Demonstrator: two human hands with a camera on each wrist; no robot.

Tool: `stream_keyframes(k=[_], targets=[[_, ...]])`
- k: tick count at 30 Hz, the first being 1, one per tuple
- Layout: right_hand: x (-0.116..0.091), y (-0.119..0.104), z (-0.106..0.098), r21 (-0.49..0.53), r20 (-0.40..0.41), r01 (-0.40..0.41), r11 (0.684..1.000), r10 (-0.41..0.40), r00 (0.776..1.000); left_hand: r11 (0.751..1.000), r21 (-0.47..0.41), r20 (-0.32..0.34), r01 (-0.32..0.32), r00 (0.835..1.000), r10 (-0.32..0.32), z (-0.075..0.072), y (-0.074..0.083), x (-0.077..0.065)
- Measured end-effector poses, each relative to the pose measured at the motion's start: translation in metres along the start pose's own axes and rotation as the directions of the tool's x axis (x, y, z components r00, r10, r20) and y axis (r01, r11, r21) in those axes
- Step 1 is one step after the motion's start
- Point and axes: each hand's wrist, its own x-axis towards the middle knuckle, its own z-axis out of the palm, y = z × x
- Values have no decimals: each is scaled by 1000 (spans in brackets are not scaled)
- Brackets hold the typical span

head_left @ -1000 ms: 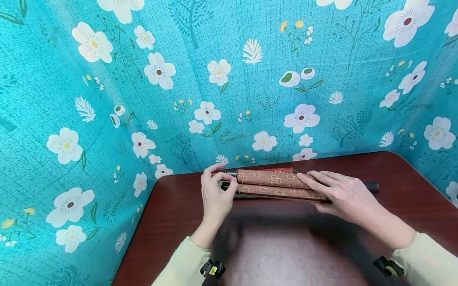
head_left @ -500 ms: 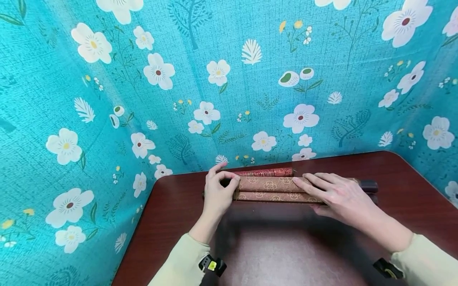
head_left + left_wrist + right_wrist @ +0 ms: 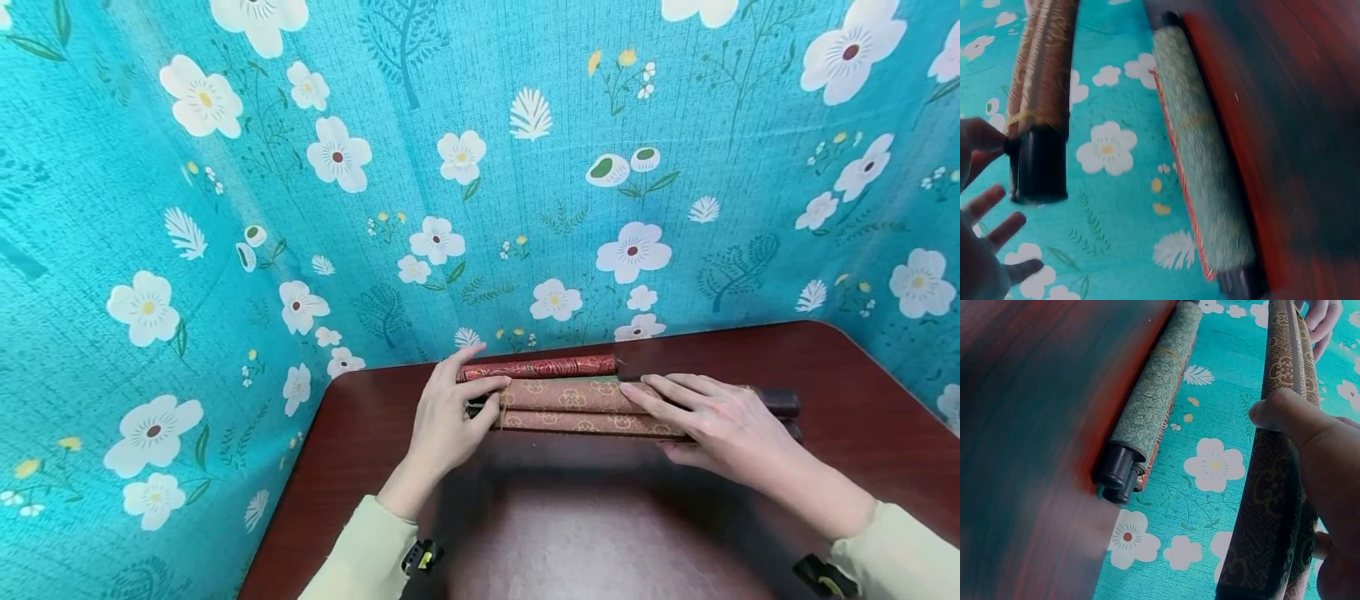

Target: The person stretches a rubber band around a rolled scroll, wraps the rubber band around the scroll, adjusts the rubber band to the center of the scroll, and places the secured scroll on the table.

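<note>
A rolled brown hanging scroll [image 3: 570, 396] with a gold flower pattern and black end knobs spans both hands. My left hand [image 3: 450, 417] pinches its left end near the knob, other fingers spread; in the left wrist view, a thin tie [image 3: 1038, 119] circles the roll beside the black end. My right hand [image 3: 712, 421] grips the right part, thumb on the near side, as the right wrist view shows [image 3: 1329, 450]. A green patterned scroll [image 3: 1200, 144] with black ends lies on the table, apart from the brown one and mostly hidden in the head view.
Behind the brown scroll lies a red patterned scroll [image 3: 540, 367], close alongside the green one. The dark red wooden table [image 3: 360, 450] ends at the back against a turquoise flowered cloth [image 3: 510, 208].
The brown scroll has come toward me, uncovering more of the red scroll behind. My left thumb and forefinger have shifted at its end. The right hand keeps its grip.
</note>
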Motion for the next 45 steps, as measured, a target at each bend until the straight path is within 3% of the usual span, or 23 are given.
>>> stream_keyframes(k=[3,7,14,20,28,34,37,42,45], targets=[[-1,-1,0,6,6,3,1000,-3,1000,987,134,1,-87,996,88,-3,-4,-3],[0,-2,-1,5,8,12,1000,-12,1000,975,191,25,-111,994,108,-4,-8,-4],[1,-5,0,-5,2,28,1000,-28,1000,993,102,134,-53,990,39,-10,-9,-4],[-1,-6,-5,-12,1,27,1000,-27,1000,1000,22,241,-1,970,-5,-16,-11,-1],[1,-7,-13,-18,-13,22,1000,-22,1000,993,-114,247,9,969,20,-23,-13,5],[5,-10,-13,-8,-10,23,1000,-23,1000,999,-38,231,-34,972,41,-25,-11,9],[7,-11,-11,-3,-2,34,999,-34,999,999,-29,254,16,967,-8,-27,-10,12],[9,-12,-10,-1,12,44,999,-44,999,984,-86,331,158,936,-122,-33,-11,20],[10,-14,-11,-9,9,38,999,-38,999,968,-120,340,218,925,-167,-36,-11,23]])
